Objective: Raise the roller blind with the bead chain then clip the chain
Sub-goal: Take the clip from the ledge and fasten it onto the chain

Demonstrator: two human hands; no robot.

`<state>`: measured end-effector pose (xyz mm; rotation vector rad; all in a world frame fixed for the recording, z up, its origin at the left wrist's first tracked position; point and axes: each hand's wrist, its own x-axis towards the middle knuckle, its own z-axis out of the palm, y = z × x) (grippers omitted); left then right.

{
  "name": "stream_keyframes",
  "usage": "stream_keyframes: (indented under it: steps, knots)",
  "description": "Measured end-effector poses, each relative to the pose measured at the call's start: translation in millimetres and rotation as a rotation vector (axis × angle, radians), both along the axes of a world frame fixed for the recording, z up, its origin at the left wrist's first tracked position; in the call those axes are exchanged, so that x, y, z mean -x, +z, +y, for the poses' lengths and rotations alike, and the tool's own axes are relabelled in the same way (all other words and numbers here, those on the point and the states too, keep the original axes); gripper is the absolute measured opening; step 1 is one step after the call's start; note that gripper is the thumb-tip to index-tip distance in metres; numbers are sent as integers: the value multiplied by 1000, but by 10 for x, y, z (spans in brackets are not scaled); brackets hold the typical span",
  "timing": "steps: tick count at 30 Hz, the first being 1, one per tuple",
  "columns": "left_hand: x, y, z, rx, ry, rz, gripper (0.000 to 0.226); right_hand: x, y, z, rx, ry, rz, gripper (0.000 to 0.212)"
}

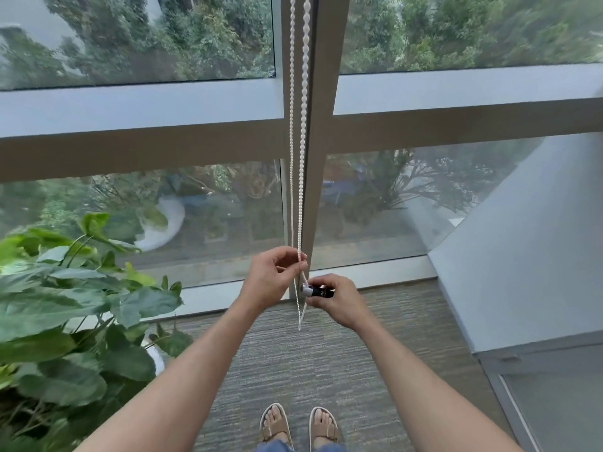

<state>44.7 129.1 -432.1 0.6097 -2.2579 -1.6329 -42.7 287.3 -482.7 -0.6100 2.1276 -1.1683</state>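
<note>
Bead chain (304,93): white plastic, small round beads on a thin cord, two strands hanging near-vertical down the face of the window mullion (321,190). Long axis runs top to bottom; the strands converge toward the hands and the loop bottom ends in a narrow V just below them, above the carpet (293,353).

Left hand (272,277): fingers curled, thumb and fingertips pinching both strands together just in front of the mullion's lower end.

Right hand (339,300): pinched around a small clip (316,291), a short cylindrical piece, black body with a white/silver end and a small pale marking. Its long axis is roughly horizontal, with the light end pointing left at the chain. That end touches or sits right against the strands just below the left-hand pinch; I cannot tell if it is actually latched onto the beads.

Surroundings: mullion and horizontal transom are smooth, matte grey-brown metal; the glass panes show blurred trees outside. The sill (375,272) is pale and smooth, running along the carpet's far edge. The carpet is grey with a fine striped weave. A potted plant (65,305) with broad glossy green leaves fills the carpet's left side, near the left forearm but not touching the chain. A pale angled wall panel (522,256) stands at right, well apart. Feet in tan strapped sandals (298,422) are at the carpet's near edge.
</note>
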Motion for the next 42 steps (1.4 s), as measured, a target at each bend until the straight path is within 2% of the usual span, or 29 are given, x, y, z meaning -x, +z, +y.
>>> stream_keyframes:
  steps: [7,12,17,22,33,42]
  knots:
    - [118,-751,37,5,35,-66,7,46,-925,36,-93,-7,-42,34]
    - [179,-1348,11,-35,98,-74,8,21,-1633,42,-118,-1,-35,28]
    - [167,-1951,-23,-39,120,-61,18,44,-2320,57,-156,5,-35,30]
    - [167,-2435,-53,-39,122,-32,18,44,-2955,25,-198,-9,-48,31]
    - [250,-3170,-177,-12,119,50,32,-9,-4257,-188,-264,-159,-135,30]
    - [446,-3458,-147,41,81,95,19,82,-4746,-369,-271,-230,-174,30]
